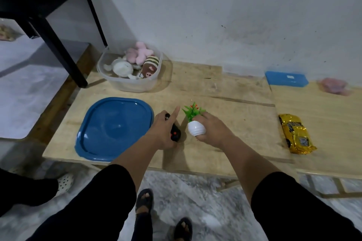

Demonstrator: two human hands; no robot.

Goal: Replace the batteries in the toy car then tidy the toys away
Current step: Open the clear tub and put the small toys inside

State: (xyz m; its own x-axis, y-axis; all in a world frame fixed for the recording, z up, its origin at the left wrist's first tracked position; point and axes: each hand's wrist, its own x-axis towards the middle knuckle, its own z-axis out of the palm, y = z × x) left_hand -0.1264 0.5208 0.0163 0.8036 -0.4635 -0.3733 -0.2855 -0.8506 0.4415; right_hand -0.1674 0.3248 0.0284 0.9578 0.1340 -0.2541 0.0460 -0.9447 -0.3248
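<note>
the blue lid [115, 129] lies flat on the low wooden table [225, 103], and everything else is placed from it. just to its right, the left hand [163, 131] is clenched round a black remote control [175, 133] with red buttons, its index finger stretched out straight toward the wall. right of that hand, the right hand [213, 131] grasps a small white pot [196, 128] holding a green plastic plant [193, 111] with red specks; the pot is tilted toward the lid, and whether it touches the table cannot be told. behind the lid, toward the wall, stands a clear plastic tub [130, 82] holding a pink plush toy [139, 53], a striped brown plush toy [149, 66] and some white items too blurred to name. far right of the lid, beyond both hands, the gold toy car [295, 134] rests on the table, well apart from either hand. farther back on that side, a blue box [287, 78] sits against the wall.
</note>
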